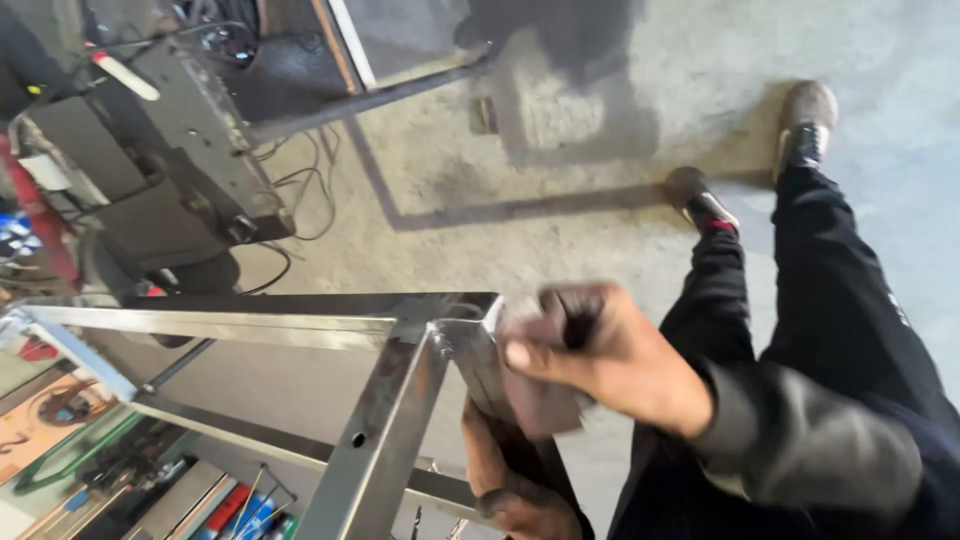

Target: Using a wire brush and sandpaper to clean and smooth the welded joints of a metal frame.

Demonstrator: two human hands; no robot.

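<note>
Your right hand (pixel 600 350) closes around one blurred grey abrasive pad (pixel 535 380), pressed against the near-right corner of the single bare square-tube steel frame (pixel 385 440). Your left hand (pixel 510 480) grips the frame's tube just below. Two dusty shoes (pixel 805 110) stand far right on concrete.

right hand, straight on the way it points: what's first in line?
Probably the metal frame's corner joint: the right hand, gripping a greyish pad, points left at it and looks nearly touching. Motion blur hides the exact gap.

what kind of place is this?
Likely a metal fabrication or welding workshop: a bare steel tube frame under the person's hands, a grey machine with trailing cables, and a stained concrete floor.
</note>
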